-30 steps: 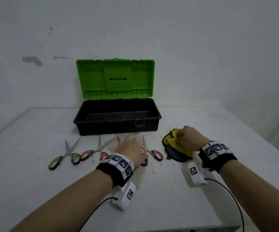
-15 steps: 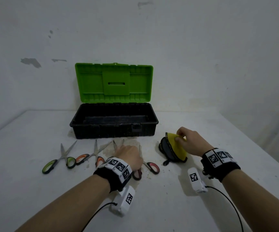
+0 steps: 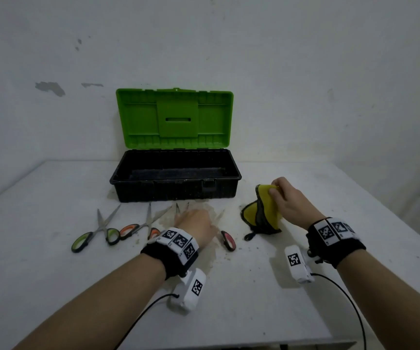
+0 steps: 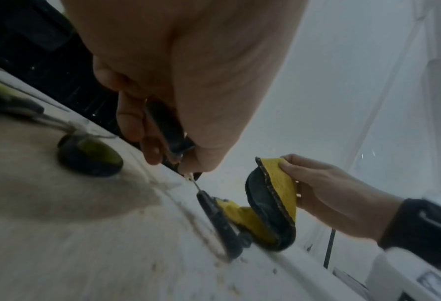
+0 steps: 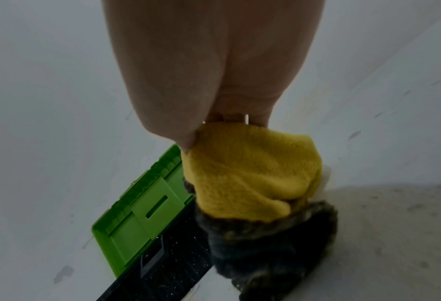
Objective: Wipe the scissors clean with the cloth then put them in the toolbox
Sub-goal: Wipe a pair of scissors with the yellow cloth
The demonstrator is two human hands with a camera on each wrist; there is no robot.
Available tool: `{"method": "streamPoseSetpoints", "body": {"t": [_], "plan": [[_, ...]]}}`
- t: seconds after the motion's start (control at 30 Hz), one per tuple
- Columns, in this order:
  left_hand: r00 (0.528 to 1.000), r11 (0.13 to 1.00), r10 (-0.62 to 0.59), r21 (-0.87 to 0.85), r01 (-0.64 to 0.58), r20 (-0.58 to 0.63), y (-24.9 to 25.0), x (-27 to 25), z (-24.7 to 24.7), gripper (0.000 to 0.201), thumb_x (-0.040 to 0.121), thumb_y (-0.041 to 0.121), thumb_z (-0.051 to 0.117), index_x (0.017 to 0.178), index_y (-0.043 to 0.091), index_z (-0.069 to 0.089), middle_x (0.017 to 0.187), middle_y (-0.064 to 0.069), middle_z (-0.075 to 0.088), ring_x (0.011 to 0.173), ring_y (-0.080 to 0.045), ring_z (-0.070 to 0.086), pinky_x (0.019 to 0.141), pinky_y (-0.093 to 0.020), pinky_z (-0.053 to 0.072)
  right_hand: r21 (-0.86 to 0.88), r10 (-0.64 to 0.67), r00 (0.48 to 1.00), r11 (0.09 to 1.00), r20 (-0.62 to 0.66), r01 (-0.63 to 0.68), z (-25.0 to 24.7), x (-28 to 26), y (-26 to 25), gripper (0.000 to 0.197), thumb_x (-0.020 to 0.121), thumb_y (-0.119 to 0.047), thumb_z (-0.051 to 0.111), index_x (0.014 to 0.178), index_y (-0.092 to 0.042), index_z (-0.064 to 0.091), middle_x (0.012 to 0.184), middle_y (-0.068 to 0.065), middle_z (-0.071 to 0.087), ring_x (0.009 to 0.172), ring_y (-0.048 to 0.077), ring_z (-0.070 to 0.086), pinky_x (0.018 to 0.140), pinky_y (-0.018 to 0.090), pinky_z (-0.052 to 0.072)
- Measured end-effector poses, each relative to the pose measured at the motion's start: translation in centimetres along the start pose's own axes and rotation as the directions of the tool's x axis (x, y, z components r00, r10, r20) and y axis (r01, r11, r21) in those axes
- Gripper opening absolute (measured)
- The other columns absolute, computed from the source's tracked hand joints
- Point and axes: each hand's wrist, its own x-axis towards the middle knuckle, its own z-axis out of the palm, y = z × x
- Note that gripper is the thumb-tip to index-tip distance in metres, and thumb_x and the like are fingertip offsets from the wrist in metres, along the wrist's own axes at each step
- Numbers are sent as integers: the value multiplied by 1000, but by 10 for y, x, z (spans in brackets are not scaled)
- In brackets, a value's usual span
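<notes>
The open toolbox (image 3: 176, 181) stands at the back of the table, black tub with a raised green lid (image 3: 176, 120). My left hand (image 3: 193, 222) lies over a pair of scissors in front of it. In the left wrist view its fingers (image 4: 137, 126) curl round a dark part of them. A red handle (image 3: 227, 239) sticks out to the right, and blade tips (image 3: 178, 209) show past the knuckles. My right hand (image 3: 277, 192) pinches the top edge of the yellow and dark cloth (image 3: 267, 210). The cloth's upper part is raised and its lower part rests on the table.
Green-handled scissors (image 3: 95, 233) and orange-handled scissors (image 3: 140, 226) lie open on the white table (image 3: 52, 274), left of my left hand. Dirt stains and crumbs mark the table around the scissors. A white wall rises behind the toolbox.
My right hand has pulled the cloth's edge up off the table, so the cloth now stands partly raised. My left hand stays on the scissors.
</notes>
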Motion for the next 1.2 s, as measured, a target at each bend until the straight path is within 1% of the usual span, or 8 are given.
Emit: {"method": "streamPoseSetpoints", "body": {"t": [0.17,0.33,0.57,0.7,0.83,0.9,1.03,1.2], "plan": [[995,872,97,-483,-84,1,-11,-2,-14,12,102,27,47,93,21,51,88,0,66,68,-13,63,60,-28,50,247,28,998,969,-51,-15,-2,-12,-27,23,103,-38,36,98,-21,50,85,-2,52,75,12,48,68,30,39],[992,759,49,-642,-112,-115,-23,-4,-17,11,98,29,55,89,24,55,71,6,59,60,-11,52,57,-26,41,394,60,985,911,162,-121,1,-25,-50,14,99,-24,47,103,-23,61,100,6,64,92,24,60,82,40,49],[998,461,60,-887,-22,6,-29,-8,-20,20,99,13,56,79,14,58,59,5,44,45,-7,33,40,-19,26,274,58,998,960,-25,-49,9,-35,-55,12,95,-40,54,90,-30,57,78,7,66,69,20,60,60,33,47],[991,441,111,-898,19,76,-30,-11,-12,18,98,14,59,80,15,56,58,5,39,45,-7,29,41,-20,22,313,202,977,934,-65,-172,21,-35,-58,18,97,-39,47,106,-24,53,96,-2,60,87,13,58,68,29,46],[989,416,106,-908,49,102,-33,-11,-4,20,98,14,60,78,16,55,57,5,38,44,-7,28,38,-19,20,641,323,943,708,80,-297,27,-36,-59,21,91,-17,48,107,-21,60,108,13,65,99,31,63,92,51,52],[989,419,103,-906,58,110,-33,-11,-3,21,98,15,61,78,17,57,57,5,40,42,-6,30,37,-18,22,681,276,957,683,91,-262,29,-38,-57,21,93,-7,52,106,-21,64,107,13,69,98,30,67,90,49,55],[987,447,105,-892,65,125,-34,-9,-3,16,97,17,62,82,16,59,57,5,43,41,-5,31,36,-17,24,621,279,960,755,-15,-210,38,-41,-52,8,88,-17,68,95,-21,69,94,6,72,87,23,70,80,41,58],[977,406,135,-908,99,167,-34,-9,-3,10,97,21,63,91,15,59,56,6,40,41,-6,27,35,-17,20,543,263,958,825,-119,-159,48,-42,-59,5,90,-20,57,85,-17,57,78,3,57,73,17,55,66,37,48]]}}
